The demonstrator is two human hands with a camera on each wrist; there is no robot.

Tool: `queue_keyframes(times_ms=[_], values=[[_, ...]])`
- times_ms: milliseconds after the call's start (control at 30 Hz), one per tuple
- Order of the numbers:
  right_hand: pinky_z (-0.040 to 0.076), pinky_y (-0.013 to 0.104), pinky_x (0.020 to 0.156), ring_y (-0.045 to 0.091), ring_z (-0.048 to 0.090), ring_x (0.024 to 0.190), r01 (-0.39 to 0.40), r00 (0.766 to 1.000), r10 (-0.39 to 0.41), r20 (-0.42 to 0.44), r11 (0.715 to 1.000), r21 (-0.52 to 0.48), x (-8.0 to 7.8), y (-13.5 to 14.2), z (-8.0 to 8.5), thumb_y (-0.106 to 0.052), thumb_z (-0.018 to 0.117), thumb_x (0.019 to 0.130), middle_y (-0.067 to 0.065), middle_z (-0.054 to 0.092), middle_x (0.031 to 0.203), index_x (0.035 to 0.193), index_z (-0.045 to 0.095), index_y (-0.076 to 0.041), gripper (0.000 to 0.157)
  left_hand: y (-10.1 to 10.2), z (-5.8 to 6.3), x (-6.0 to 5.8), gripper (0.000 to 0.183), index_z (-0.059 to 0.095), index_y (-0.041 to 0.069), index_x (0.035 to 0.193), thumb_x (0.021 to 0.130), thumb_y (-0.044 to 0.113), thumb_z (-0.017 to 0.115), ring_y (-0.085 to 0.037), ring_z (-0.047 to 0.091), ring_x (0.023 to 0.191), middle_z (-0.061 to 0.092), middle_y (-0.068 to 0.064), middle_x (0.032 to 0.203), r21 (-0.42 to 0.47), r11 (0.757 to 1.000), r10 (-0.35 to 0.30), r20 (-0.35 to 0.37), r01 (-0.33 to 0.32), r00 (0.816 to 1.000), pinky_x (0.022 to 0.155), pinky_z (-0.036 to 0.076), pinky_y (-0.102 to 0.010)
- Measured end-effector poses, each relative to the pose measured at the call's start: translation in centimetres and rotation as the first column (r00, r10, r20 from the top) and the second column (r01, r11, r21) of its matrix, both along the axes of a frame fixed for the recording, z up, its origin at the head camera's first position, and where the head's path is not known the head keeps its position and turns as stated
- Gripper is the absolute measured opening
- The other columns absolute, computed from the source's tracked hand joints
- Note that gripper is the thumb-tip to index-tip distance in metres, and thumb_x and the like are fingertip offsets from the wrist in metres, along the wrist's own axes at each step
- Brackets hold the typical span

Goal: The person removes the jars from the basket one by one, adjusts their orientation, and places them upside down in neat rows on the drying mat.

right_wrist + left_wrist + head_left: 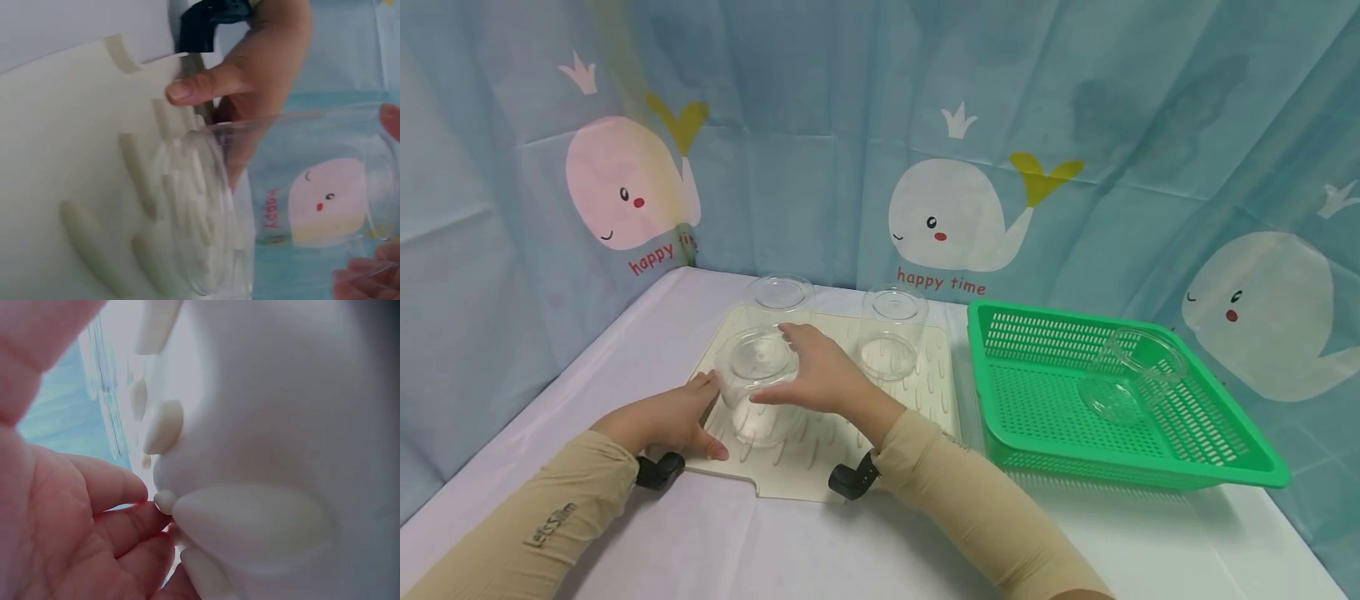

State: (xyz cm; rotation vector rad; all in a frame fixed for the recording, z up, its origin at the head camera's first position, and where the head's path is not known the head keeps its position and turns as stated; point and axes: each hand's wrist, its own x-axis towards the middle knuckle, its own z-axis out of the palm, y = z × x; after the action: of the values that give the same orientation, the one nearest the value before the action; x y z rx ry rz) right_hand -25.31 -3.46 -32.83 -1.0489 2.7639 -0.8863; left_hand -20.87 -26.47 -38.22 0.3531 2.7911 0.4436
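The right hand (831,371) has its thumb and fingers spread wide and curved around the upper part of a clear cup (745,371) standing upside down on the white mat (805,483), though how firmly they press I cannot tell. The left hand (673,417) lies loosely open at the mat's left edge, its thumb parted from the fingers, its fingertips close by the bumps. White table (805,550) stretches along the mat's front edge, with a narrow strip before the green basket (1097,467)
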Motion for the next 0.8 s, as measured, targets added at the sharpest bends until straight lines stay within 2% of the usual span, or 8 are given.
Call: queue_keyframes(times_ms=[167, 367, 467, 633, 800], values=[[0.034, 0.030, 0.103, 0.013, 0.038, 0.127, -0.031, 0.999, 0.030, 0.023, 0.999, 0.027, -0.2, 0.0, 0.4, -0.059, 0.074, 0.064, 0.001, 0.039, 0.141, 0.143, 0.029, -0.013, 0.102, 0.1, 0.1, 0.1, 0.130, 0.017, -0.021, 0.134, 0.052, 0.063, 0.073, -0.055, 0.012, 0.127, 0.012, -0.042, 0.139, -0.024, 1.000, -0.006, -0.015, 0.006, 1.000, 0.101, 0.019, -0.062], [0.027, 0.031, 0.107, 0.011, 0.023, 0.135, -0.074, 0.995, 0.074, 0.072, 0.997, 0.003, -0.3, 0.6, 0.6, -0.060, 0.073, 0.063, -0.001, 0.023, 0.149, 0.148, 0.012, -0.019, 0.113, 0.3, 0.1, 0.1, 0.128, 0.020, -0.021, 0.133, 0.052, 0.062, 0.074, -0.055, 0.013, 0.127, 0.014, -0.043, 0.138, -0.019, 1.000, -0.010, -0.027, 0.009, 1.000, 0.102, 0.020, -0.061], [0.026, 0.032, 0.108, 0.010, 0.021, 0.136, -0.082, 0.994, 0.082, 0.067, 0.997, 0.004, -0.2, 1.5, 1.2, -0.059, 0.071, 0.067, -0.003, 0.022, 0.149, 0.148, 0.013, -0.021, 0.106, 0.2, 0.0, 0.1, 0.128, 0.020, -0.021, 0.133, 0.052, 0.062, 0.074, -0.055, 0.011, 0.127, 0.014, -0.043, 0.138, -0.012, 1.000, -0.006, -0.021, 0.006, 1.000, 0.102, 0.018, -0.061], [0.025, 0.034, 0.109, 0.011, 0.022, 0.136, -0.097, 0.994, 0.095, 0.059, 0.994, 0.048, 0.3, 3.8, 3.2, -0.054, 0.067, 0.075, -0.003, 0.026, 0.148, 0.147, 0.018, -0.022, 0.092, 0.2, -0.1, 0.1, 0.129, 0.018, -0.021, 0.134, 0.051, 0.060, 0.075, -0.055, 0.008, 0.128, 0.011, -0.042, 0.139, 0.000, 1.000, 0.008, -0.001, -0.008, 1.000, 0.102, 0.016, -0.062], [0.032, 0.035, 0.105, 0.014, 0.033, 0.130, -0.069, 0.997, 0.068, 0.026, 0.996, 0.048, 0.8, 7.2, 5.5, -0.048, 0.067, 0.078, -0.004, 0.034, 0.143, 0.144, 0.028, -0.022, 0.081, 0.1, -0.2, 0.0, 0.129, 0.017, -0.019, 0.135, 0.051, 0.060, 0.075, -0.054, 0.006, 0.129, 0.010, -0.040, 0.141, 0.011, 1.000, 0.016, 0.010, -0.016, 1.000, 0.103, 0.014, -0.061]])
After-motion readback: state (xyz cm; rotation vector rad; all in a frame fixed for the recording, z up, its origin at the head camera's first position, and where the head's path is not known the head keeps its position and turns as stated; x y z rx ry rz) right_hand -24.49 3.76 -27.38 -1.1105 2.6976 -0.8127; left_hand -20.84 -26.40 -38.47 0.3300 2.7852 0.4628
